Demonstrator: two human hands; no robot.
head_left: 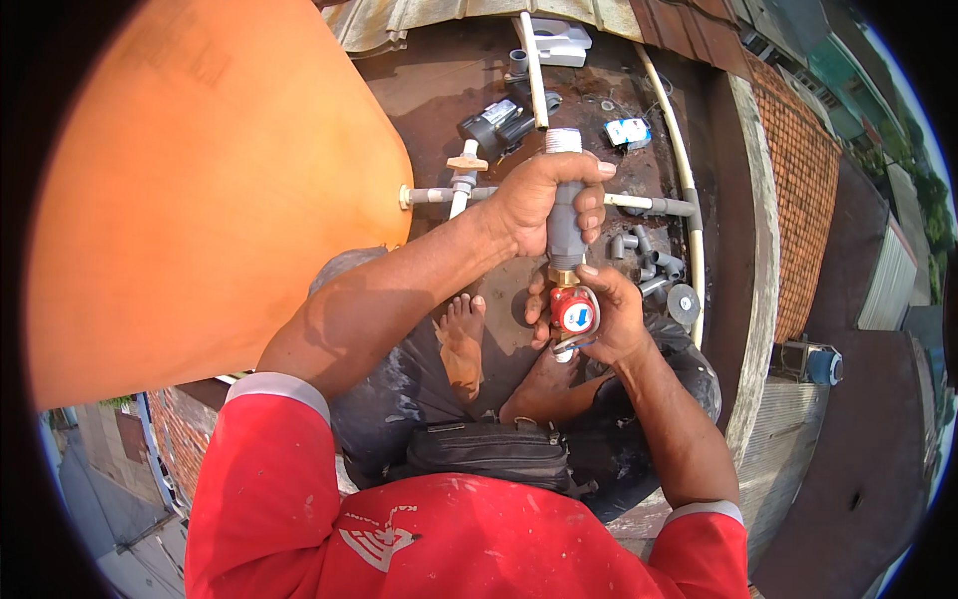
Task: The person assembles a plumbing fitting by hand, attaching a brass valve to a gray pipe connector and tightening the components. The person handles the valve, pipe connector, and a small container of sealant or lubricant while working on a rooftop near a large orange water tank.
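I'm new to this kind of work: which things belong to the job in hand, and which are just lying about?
In the job:
- grey pipe piece, in the left hand
- red fitting, in the right hand

Apparently lying about:
- blue-and-white box
- white block
- loose grey fittings, perhaps spares

Lots of ones, one messy pile of gray fittings

So I get two hands, a left hand (pixel 547 200) and a right hand (pixel 614 311), plus two bare feet (pixel 461 346). Just one red-bodied fitting (pixel 573 308) and one fat gray pipe piece (pixel 566 222). Singles too: orange tank (pixel 220 200), black motor (pixel 493 126), orange-handled valve (pixel 466 163), blue-and-white box (pixel 628 132), round disc (pixel 684 303), black pouch (pixel 486 454). Loose gray fittings (pixel 670 264)? At least four, overlapping too much for an exact number tbh.
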